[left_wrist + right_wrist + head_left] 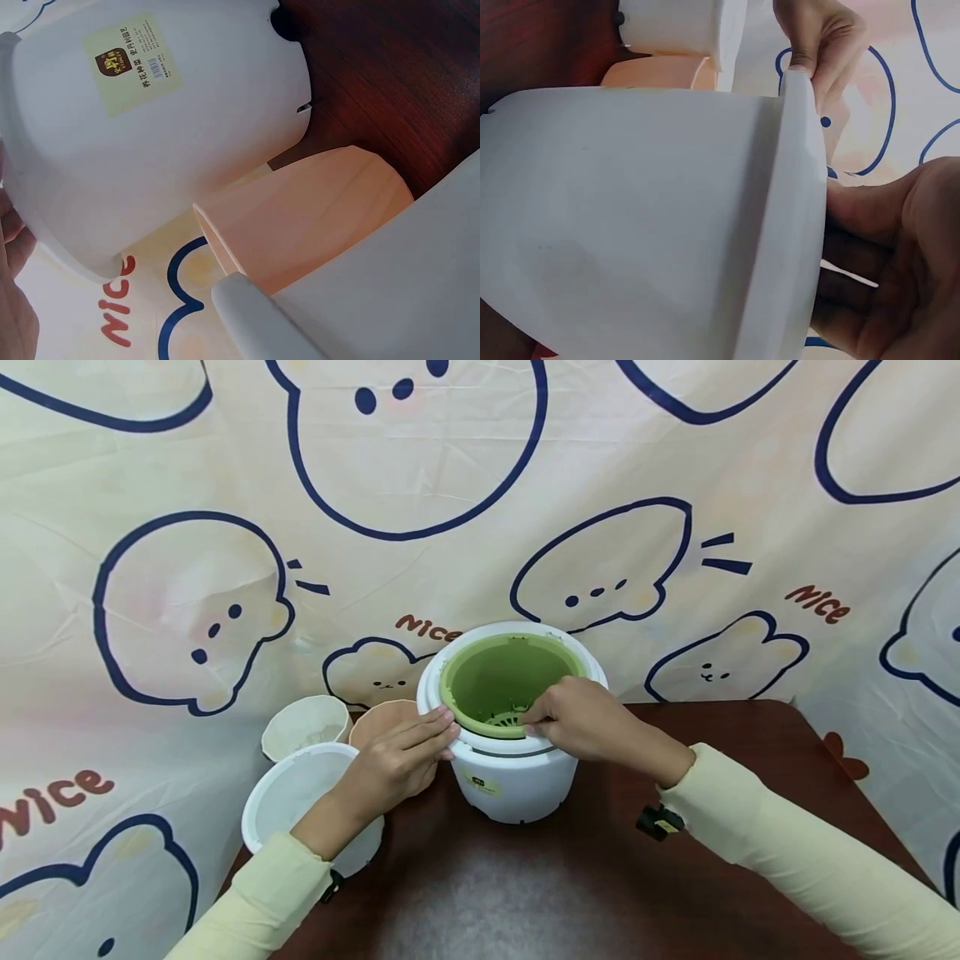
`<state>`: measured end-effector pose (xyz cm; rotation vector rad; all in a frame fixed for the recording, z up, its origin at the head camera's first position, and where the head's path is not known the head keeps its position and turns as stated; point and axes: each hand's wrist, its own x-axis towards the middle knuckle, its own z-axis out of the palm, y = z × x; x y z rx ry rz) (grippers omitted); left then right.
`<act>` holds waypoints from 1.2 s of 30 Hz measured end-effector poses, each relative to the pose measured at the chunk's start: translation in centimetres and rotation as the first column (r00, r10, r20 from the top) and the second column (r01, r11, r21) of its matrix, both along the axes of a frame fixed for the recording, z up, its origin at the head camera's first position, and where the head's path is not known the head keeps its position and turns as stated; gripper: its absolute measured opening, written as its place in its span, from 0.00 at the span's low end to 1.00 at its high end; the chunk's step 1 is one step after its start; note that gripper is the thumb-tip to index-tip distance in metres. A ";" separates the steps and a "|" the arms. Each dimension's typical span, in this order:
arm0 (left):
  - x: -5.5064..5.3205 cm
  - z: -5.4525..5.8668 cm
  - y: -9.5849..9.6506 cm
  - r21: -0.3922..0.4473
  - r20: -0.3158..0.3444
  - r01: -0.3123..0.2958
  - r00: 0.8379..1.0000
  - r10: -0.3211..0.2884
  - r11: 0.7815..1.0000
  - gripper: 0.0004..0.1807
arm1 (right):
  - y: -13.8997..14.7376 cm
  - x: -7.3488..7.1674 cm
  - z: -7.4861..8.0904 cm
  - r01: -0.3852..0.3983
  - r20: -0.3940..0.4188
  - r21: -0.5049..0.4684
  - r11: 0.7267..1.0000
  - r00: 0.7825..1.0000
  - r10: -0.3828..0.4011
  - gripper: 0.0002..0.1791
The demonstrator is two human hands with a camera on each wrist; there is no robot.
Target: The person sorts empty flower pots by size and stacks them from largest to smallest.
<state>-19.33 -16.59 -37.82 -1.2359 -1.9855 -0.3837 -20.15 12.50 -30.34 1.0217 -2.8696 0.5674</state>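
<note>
Near the back edge of the tabletop (pixel 495 893), left hand (pixel 397 756) pinches white pot (pixel 525 789) by the rim; right hand (pixel 588 718) curls at green liner (pixel 510 668), cannot tell if pinched. Uneven pull could tip the pot.

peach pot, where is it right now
In the head view, the peach pot stands left of centre, partly hidden behind the left hand, between the cream pot and the labelled white pot.
</note>
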 end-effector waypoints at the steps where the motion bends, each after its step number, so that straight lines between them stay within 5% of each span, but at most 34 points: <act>1: 0.0 0.0 0.0 0.002 -0.003 0.001 1.000 -0.001 1.000 0.16 | -0.1 0.0 0.1 0.016 0.012 0.003 1.000 1.000 -0.016 0.09; 9: -0.1 0.0 -0.1 -0.001 -0.001 0.006 1.000 -0.006 1.000 0.16 | -0.8 0.0 0.4 0.102 0.064 0.015 0.995 0.993 -0.102 0.10; 19: -0.1 -0.1 -0.1 -0.012 0.005 -0.004 1.000 0.004 1.000 0.16 | 2.0 -0.3 -0.7 -0.026 0.127 -0.072 0.997 0.991 0.035 0.15; 27: -0.1 0.0 0.0 -0.002 -0.011 0.008 1.000 -0.008 1.000 0.16 | 6.3 0.1 -1.2 -0.085 -0.080 -0.046 0.995 0.994 0.081 0.25; 36: -0.1 -0.2 0.0 0.019 -0.012 0.017 1.000 -0.017 1.000 0.17 | 9.7 0.0 -3.1 -0.187 -0.242 0.019 0.982 0.952 0.186 0.36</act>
